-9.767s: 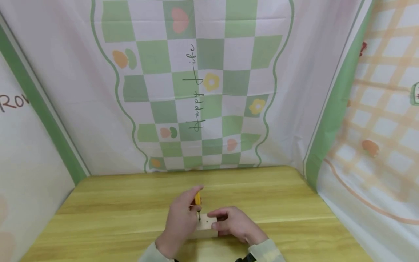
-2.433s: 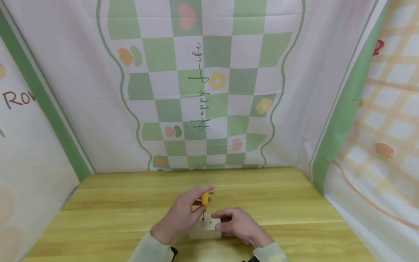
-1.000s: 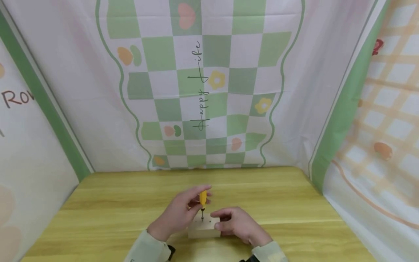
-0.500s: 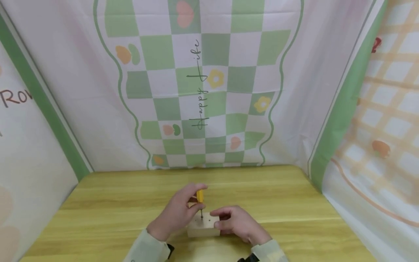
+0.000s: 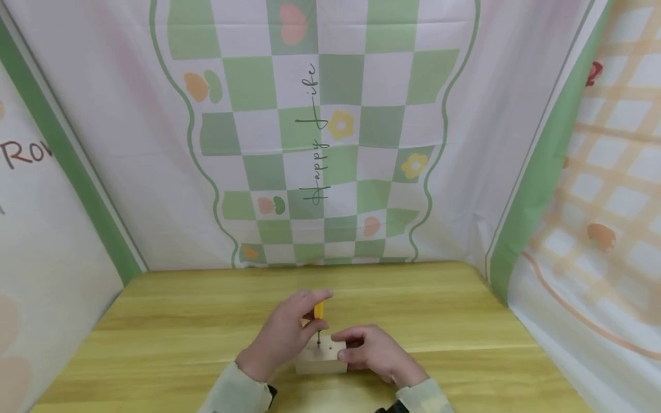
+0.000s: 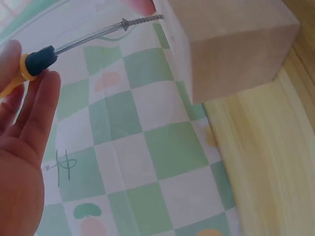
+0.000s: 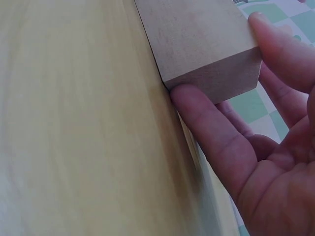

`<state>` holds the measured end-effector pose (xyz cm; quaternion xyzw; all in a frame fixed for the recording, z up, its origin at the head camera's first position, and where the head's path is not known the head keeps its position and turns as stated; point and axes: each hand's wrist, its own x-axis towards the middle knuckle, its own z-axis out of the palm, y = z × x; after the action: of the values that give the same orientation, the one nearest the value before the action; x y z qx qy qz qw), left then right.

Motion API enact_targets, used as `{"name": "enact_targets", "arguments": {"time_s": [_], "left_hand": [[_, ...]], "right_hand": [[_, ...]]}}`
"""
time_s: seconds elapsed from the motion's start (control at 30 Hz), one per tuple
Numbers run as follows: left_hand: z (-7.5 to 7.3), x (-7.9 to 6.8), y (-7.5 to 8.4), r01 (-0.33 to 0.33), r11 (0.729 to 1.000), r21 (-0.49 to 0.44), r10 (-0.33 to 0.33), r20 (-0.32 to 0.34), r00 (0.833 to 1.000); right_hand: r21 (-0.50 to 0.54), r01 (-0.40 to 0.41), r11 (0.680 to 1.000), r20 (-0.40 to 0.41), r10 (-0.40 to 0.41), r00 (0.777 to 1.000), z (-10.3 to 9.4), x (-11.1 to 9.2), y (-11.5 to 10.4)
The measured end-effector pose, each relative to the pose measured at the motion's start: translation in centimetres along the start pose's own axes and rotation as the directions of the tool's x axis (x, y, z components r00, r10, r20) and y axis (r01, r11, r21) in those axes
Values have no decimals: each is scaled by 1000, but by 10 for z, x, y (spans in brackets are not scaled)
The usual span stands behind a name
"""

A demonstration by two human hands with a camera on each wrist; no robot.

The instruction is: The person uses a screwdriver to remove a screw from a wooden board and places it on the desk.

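My left hand [image 5: 279,334] grips the yellow handle of a screwdriver [image 5: 319,310], thumb and fingers around it. In the left wrist view, the metal shaft [image 6: 86,40] meets the head of a threaded screw [image 6: 142,20]. That screw stands out of the drilled face of a pale wooden block [image 6: 236,54], much of its thread showing. On the table the block lies with this face up, and a dark hole [image 5: 331,348] shows right of the screw. My right hand [image 5: 377,353] holds the block's right end between thumb and fingers [image 7: 209,125].
The wood-grain table [image 5: 439,321] extends around the block on all sides. Behind it hangs a green-and-white checked cloth [image 5: 338,123], with further cloth panels [image 5: 583,229] at left and right.
Since the oldest frame, my left hand has shifted off the block's left part, showing more of its top. Lately the screwdriver handle has tilted slightly back and forth; my right hand stays on the block.
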<state>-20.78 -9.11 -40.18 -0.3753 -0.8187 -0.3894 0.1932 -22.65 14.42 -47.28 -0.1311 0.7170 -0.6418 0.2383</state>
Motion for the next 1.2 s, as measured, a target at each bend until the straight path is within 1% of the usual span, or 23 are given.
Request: {"name": "enact_targets", "arguments": {"time_s": [0.07, 0.17, 0.2, 0.23, 0.27, 0.37, 0.43, 0.5, 0.6, 0.67, 0.73, 0.83, 0.9, 0.93, 1.0, 1.1, 1.2], "left_hand": [[-1, 0, -1, 36, 995, -94, -32, 41, 999], [-2, -2, -2, 103, 963, -250, -85, 80, 993], [-2, -2, -2, 111, 955, -275, -92, 79, 993], [-2, -2, -2, 105, 955, -277, -90, 69, 994], [-2, -3, -3, 97, 961, -259, -86, 52, 995], [-1, -3, -3, 52, 985, -163, -53, -1, 999], [-1, -4, -4, 42, 991, -124, -44, -8, 999], [-1, -5, -4, 52, 988, -144, -50, 13, 999], [-1, -5, -5, 66, 974, -219, -58, 44, 997], [0, -5, -4, 70, 969, -238, -62, 43, 997], [0, -4, -4, 55, 977, -207, -53, 18, 998], [1, -3, -2, 43, 991, -123, -46, -18, 999], [1, -2, -1, 32, 997, -75, -34, -24, 999], [0, -2, 0, 26, 997, -70, -27, -18, 999], [0, -2, 0, 16, 997, -78, -15, 6, 1000], [-1, -2, -2, 4, 991, -133, 2, 42, 999], [-1, -3, -3, 18, 986, -168, -12, 39, 999]], "right_hand": [[5, 1, 1000, 3, -1, 1000, 0, 0, 0], [9, 3, 1000, 6, -3, 1000, 1, 0, 0], [8, 4, 1000, 6, -4, 1000, 1, 0, 0], [6, 5, 1000, 5, -5, 1000, 1, 0, 0], [4, 7, 1000, 4, -7, 1000, 1, 0, 1], [1, 11, 1000, 0, -11, 1000, 1, 0, 2], [0, 12, 1000, -1, -12, 1000, 1, 0, 2], [0, 13, 1000, -2, -13, 1000, 1, 0, 2], [-3, 12, 1000, -4, -12, 1000, 2, 0, 2], [-4, 14, 1000, -5, -14, 1000, 2, 0, 2], [-8, 14, 1000, -7, -14, 1000, 1, 0, 1], [-11, 14, 1000, -5, -14, 1000, 1, 0, 1], [-14, 11, 1000, -3, -12, 1000, 0, 0, 1], [-13, 10, 1000, -2, -10, 1000, 0, 0, 1], [-13, 9, 1000, -1, -9, 1000, 0, 1, 1], [-8, 8, 1000, 0, -8, 1000, 0, 1, 2], [-7, 10, 1000, -2, -10, 1000, -1, 1, 2]]}}
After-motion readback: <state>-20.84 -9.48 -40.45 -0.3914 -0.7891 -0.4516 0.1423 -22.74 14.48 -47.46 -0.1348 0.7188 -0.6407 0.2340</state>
